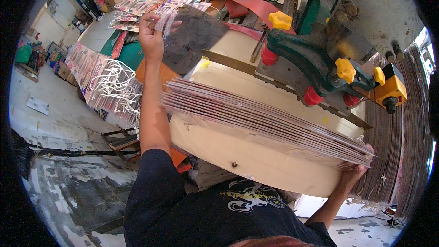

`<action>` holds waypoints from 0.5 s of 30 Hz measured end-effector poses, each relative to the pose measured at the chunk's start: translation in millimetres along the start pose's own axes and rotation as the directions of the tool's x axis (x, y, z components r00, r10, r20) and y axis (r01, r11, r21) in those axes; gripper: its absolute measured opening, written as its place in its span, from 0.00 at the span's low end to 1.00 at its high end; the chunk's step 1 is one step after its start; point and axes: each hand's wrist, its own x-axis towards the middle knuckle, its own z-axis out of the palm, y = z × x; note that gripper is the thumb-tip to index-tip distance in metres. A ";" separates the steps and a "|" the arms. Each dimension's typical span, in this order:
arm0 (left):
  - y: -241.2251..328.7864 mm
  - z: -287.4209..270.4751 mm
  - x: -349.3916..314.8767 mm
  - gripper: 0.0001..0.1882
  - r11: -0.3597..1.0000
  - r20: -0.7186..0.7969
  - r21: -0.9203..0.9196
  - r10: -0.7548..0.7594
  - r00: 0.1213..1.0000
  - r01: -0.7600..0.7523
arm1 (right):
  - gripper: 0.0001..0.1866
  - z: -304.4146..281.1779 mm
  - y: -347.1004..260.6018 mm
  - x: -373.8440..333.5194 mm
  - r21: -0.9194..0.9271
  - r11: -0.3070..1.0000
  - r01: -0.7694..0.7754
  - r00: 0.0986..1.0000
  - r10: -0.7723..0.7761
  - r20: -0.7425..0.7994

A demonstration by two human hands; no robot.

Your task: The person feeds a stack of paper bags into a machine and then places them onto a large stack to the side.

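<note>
I judge mid-sorting: left hand (151, 41) pinches a clear plastic sheet (194, 41) at 11 o'clock; right hand (358, 172) clamps the card stack (270, 121) at 4; next pull needs w/ care.

Right hand (356, 170): mostly hidden beneath the stack of sheets (270, 119); only fingertips and wrist show. Left hand (152, 39): fingers partly veiled behind the translucent sheet (194, 41), which is motion-blurred. Green machine (320, 59): cut off by the rim at 1 o'clock. Printed cards (146, 7) at 11 o'clock: detail too small to tell.
</note>
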 end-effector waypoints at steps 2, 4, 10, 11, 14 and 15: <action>1.9 -0.4 0.7 0.07 1.000 0.016 0.022 -0.018 1.000 0.018 | 0.61 -1.6 1.6 0.2 -0.029 1.000 0.009 1.000 -0.008 0.005; 4.5 0.0 0.7 0.06 0.998 0.025 0.053 -0.026 0.999 0.025 | 0.61 -0.7 -0.4 -0.8 -0.047 0.999 0.008 1.000 -0.008 0.007; 8.0 4.7 -0.6 0.06 0.999 -0.033 0.039 -0.034 0.999 0.035 | 0.60 -11.2 11.5 -0.5 -0.024 1.000 0.018 0.998 -0.017 0.053; 6.3 3.3 -0.3 0.07 0.998 -0.034 0.061 -0.003 0.999 0.006 | 0.61 -14.7 15.1 -0.7 -0.001 1.000 0.011 0.997 -0.011 0.081; 0.9 -0.8 0.4 0.08 0.994 -0.040 0.097 0.046 0.998 -0.042 | 0.60 -14.1 14.5 -0.5 0.016 0.999 0.029 0.996 -0.030 0.083; 0.8 -1.9 -0.2 0.08 0.996 -0.045 0.089 0.032 0.998 -0.028 | 0.60 -13.9 14.9 -1.0 0.024 0.999 0.022 0.997 -0.024 0.080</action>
